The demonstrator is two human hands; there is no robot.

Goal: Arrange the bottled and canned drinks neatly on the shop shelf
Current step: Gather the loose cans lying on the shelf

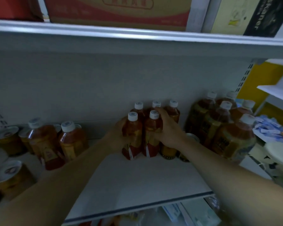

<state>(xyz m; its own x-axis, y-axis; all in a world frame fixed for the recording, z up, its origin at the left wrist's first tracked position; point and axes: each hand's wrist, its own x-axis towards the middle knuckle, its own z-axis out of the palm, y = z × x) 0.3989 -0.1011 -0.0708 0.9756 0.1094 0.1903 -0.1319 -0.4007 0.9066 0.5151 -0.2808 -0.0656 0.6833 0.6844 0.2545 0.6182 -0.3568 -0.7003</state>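
Amber bottles point(142, 136) at 12 o'clock: your left hand point(119, 132) and right hand point(168, 129) wrap fingers closed around the front pair on the shelf point(137, 180).

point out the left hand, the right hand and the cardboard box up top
left hand point(119, 132), head view, back of the hand
right hand point(168, 128), head view, back of the hand
cardboard box point(119, 12), head view, red front face

black box point(265, 15), partial lettering "skaner"
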